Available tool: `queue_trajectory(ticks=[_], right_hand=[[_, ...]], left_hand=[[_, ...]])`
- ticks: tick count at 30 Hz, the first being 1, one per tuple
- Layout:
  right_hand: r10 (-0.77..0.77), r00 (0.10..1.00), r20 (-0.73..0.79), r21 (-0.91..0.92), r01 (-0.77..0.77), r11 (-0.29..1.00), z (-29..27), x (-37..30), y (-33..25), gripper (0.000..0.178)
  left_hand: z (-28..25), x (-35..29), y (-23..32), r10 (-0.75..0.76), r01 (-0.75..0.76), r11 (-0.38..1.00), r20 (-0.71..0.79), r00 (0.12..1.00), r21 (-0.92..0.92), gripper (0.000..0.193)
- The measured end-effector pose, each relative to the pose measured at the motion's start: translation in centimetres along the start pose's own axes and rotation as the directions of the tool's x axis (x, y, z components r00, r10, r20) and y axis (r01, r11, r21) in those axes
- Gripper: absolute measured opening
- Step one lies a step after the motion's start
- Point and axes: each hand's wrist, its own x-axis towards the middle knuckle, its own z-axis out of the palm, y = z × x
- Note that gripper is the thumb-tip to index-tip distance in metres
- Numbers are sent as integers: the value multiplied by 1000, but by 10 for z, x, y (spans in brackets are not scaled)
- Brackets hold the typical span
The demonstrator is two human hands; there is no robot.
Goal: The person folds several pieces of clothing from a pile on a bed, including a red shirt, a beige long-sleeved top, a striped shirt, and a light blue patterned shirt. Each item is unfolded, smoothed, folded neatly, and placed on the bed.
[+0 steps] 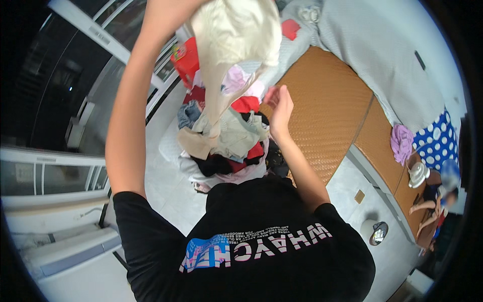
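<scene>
High at the top edge, my left hand (173,11) holds up a cream-white garment (236,35), which hangs down with a strap-like strip on its left side. The fingers of that hand are mostly cut off or hidden. To the right of the garment's lower edge, my right hand (280,110) is raised with fingers apart and nothing in it. Beneath the garment lies a heap of clothes, with a pale grey-green piece (234,136) on top, a beige piece (193,143) beside it, blue denim (189,114) and a red piece (245,104).
A bed or couch with a brown woven mat (322,110) and a grey quilted cover (357,45) stands at the right. Farther right are a purple cloth (401,143), a white fan (418,174) and a person (435,206). A red bag (186,60) stands behind the heap.
</scene>
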Motion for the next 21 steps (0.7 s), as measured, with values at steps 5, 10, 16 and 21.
queue_trajectory(ticks=[5,10,16,21], right_hand=[[-203,746,634,-231,434,871,30,-78,28,26],[-128,463,877,-284,716,638,101,-108,75,24],[451,724,522,-807,248,536,60,-111,192,54],[520,729,445,-829,116,548,74,-124,205,77]], left_hand=[[-32,17,8,-8,6,996,21,1000,87,32],[-39,18,13,-43,45,986,-19,999,162,31],[-62,12,45,-206,217,966,-88,975,142,30],[-100,-7,51,-93,113,980,-128,987,164,35]])
